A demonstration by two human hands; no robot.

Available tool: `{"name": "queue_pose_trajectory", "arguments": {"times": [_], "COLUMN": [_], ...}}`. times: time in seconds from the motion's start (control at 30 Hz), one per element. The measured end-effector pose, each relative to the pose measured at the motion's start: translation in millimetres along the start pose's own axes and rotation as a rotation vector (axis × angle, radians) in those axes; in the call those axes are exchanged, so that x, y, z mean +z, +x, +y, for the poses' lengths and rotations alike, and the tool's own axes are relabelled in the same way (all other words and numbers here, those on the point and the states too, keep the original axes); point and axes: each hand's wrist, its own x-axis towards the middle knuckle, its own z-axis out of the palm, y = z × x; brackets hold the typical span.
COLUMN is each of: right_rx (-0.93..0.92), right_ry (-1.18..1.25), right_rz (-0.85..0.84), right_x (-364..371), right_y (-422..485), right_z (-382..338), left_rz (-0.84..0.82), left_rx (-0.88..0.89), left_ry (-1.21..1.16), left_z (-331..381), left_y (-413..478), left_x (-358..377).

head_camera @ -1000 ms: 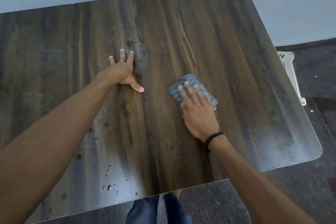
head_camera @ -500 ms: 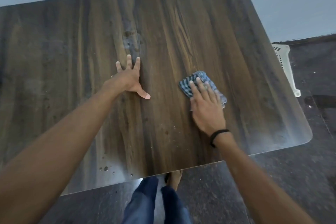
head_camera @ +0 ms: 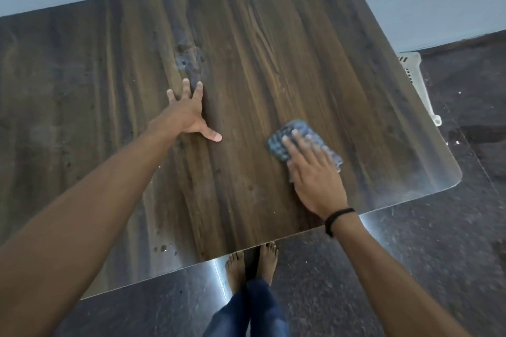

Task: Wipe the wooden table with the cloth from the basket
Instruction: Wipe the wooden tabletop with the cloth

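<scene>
Dark wooden table (head_camera: 273,35) — blue cloth (head_camera: 276,142) right of centre, droplets (head_camera: 163,248) near front edge.

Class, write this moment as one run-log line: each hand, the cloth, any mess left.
left hand: flat on table, fingers spread | right hand: pressing cloth | wet patch: beyond left hand | basket: floor beside table

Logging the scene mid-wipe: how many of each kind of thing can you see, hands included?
Hands: 2, left hand and right hand
Cloth: 1
Table: 1
Basket: 1
Wristband: 1
Total: 6
</scene>
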Motion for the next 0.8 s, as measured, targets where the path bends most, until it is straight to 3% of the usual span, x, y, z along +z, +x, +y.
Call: {"name": "queue_pose_trajectory", "arguments": {"times": [0.03, 0.07, 0.13, 0.17, 0.2, 0.3, 0.33, 0.43, 0.47, 0.5, 0.6, 0.63, 0.73, 0.77, 0.8], "right_rx": [0.145, 0.138, -0.219, -0.314, -0.296, 0.207, 0.219, -0.261, -0.287, -0.197, 0.313, 0.274, -0.244, -0.232, -0.085], "right_ry": [0.018, 0.01, -0.013, -0.023, -0.036, -0.009, -0.012, -0.05, -0.051, -0.058, 0.021, 0.012, -0.056, -0.081, -0.065], "right_rz": [0.013, -0.015, -0.114, -0.149, -0.128, 0.022, 0.016, -0.094, -0.093, -0.047, 0.022, 0.01, -0.094, -0.076, -0.025], "right_x": [1, 6, 15, 12, 7, 1, 7, 13, 6, 2, -2, 2, 2, -4, -7], "right_y": [-3, -14, -48, -55, -51, -41, -51, -95, -92, -83, -76, -83, -103, -97, -91], "right_z": [-9, -26, -40, -28, -12, -4, -19, -39, -22, -3, 7, -8, 2, 21, 36], "left_rz": [-0.007, -0.012, -0.015, -0.012, -0.009, -0.015, -0.014, -0.014, -0.011, -0.005, -0.005, 0.001, 0.009, 0.01, 0.012], "left_rx": [0.002, 0.006, 0.01, 0.009, 0.008, 0.009, 0.006, 0.003, 0.004, 0.003, -0.002, -0.003, -0.002, -0.002, -0.003], "left_ry": [0.005, 0.007, 0.022, 0.026, 0.025, 0.026, 0.025, 0.027, 0.026, 0.025, 0.022, 0.017, 0.017, 0.015, 0.018], "left_z": [0, 0, -1, -2, -1, 1, 1, 0, 1, 2, 4, 2, 0, 1, 1], "left_y": [0, 1, 1, 1, 1, -1, -2, -2, -2, -3, -5, -4, -5, -6, -7], "left_x": [0, 1, 2, 2, 2, -1, 0, 0, 0, 0, 1, 2, 1, 1, 1]}}
